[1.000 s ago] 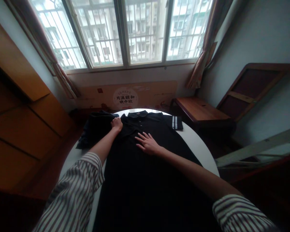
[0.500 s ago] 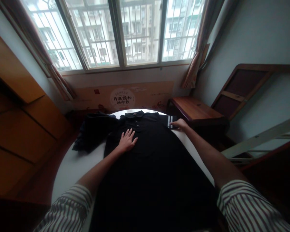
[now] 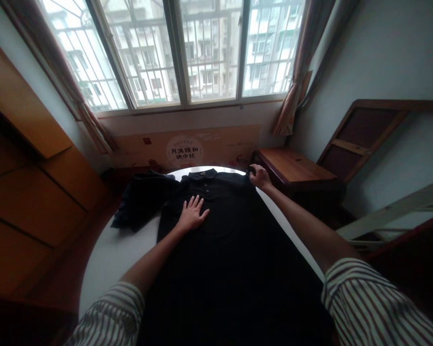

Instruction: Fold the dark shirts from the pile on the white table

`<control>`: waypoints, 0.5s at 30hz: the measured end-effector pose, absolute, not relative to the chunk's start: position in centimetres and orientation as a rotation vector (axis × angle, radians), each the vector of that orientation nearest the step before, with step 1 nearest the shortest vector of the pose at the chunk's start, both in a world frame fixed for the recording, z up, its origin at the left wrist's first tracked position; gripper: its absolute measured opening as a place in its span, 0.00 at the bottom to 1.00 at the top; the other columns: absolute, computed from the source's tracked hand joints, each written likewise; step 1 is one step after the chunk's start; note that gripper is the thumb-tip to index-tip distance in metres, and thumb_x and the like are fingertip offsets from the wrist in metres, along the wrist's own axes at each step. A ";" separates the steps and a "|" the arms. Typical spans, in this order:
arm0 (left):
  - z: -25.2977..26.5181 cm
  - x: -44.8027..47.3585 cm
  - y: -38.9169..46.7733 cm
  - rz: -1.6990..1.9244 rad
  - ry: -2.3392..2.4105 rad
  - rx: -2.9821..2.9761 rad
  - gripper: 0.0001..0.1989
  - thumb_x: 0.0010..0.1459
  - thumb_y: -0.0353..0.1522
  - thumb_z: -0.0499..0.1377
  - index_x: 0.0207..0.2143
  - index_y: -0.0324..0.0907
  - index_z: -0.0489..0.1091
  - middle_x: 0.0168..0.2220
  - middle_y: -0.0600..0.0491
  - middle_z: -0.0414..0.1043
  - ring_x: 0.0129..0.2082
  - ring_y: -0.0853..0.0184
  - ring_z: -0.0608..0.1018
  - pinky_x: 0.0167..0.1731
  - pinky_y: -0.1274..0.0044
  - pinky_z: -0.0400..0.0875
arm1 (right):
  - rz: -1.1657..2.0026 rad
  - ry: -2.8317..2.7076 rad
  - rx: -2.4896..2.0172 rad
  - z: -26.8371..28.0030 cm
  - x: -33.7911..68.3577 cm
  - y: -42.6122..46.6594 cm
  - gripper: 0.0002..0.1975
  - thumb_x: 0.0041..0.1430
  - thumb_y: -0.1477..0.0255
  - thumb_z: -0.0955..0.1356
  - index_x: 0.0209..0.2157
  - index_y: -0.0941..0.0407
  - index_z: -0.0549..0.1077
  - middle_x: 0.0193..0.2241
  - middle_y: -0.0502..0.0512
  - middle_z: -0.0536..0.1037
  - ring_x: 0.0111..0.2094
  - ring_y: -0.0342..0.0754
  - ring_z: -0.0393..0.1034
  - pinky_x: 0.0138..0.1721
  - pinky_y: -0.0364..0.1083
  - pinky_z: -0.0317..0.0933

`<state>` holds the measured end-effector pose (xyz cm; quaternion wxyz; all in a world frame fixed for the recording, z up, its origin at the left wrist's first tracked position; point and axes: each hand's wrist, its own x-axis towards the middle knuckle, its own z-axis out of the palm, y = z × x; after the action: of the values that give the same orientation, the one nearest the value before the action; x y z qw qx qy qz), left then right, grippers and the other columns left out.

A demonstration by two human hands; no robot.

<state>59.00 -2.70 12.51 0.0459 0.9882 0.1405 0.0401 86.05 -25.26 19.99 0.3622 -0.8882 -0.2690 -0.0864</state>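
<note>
A black polo shirt lies spread out, buttons up, with its collar at the far side of a round white table. On its chest, below the button placket, my left hand rests flat with fingers spread. My right hand is closed on the shirt's sleeve at the right shoulder, near the table's far right edge. The white-striped cuff is hidden in or behind the fingers.
Left of the shirt, a heap of dark clothing lies on the table. Beyond the right edge stands a wooden side table. Wooden cabinets line the left, and a barred window is ahead.
My right hand has drawn the sleeve in and slightly up toward the shoulder, so the white stripes no longer show. My left hand stays flat on the chest.
</note>
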 end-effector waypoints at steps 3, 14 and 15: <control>12.5 59.0 -2.8 0.135 0.433 3.011 0.38 0.65 0.55 0.37 0.70 0.43 0.49 0.72 0.50 0.40 0.71 0.57 0.44 0.67 0.57 0.38 | -0.130 -1.051 -2.281 19.0 84.4 -25.2 0.16 0.52 0.70 0.72 0.45 0.53 0.78 0.46 0.56 0.78 0.46 0.51 0.73 0.48 0.44 0.63; 12.8 58.9 -3.1 0.141 0.438 3.010 0.38 0.66 0.54 0.37 0.70 0.43 0.49 0.72 0.49 0.41 0.71 0.57 0.45 0.67 0.57 0.39 | -0.057 -0.682 -2.506 17.8 87.4 -21.7 0.14 0.66 0.63 0.67 0.40 0.60 0.76 0.41 0.57 0.79 0.43 0.51 0.74 0.46 0.50 0.66; 12.8 58.9 -3.1 0.147 0.436 3.007 0.37 0.66 0.54 0.37 0.70 0.43 0.49 0.72 0.49 0.41 0.71 0.57 0.45 0.67 0.57 0.39 | -0.037 -0.629 -2.511 17.8 87.9 -21.1 0.14 0.65 0.63 0.67 0.44 0.59 0.75 0.43 0.57 0.77 0.43 0.50 0.73 0.46 0.52 0.68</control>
<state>58.85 -3.09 12.78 0.0496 0.9873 0.1430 0.0481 87.86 -21.06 17.84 0.2728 -0.9331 -0.2338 -0.0137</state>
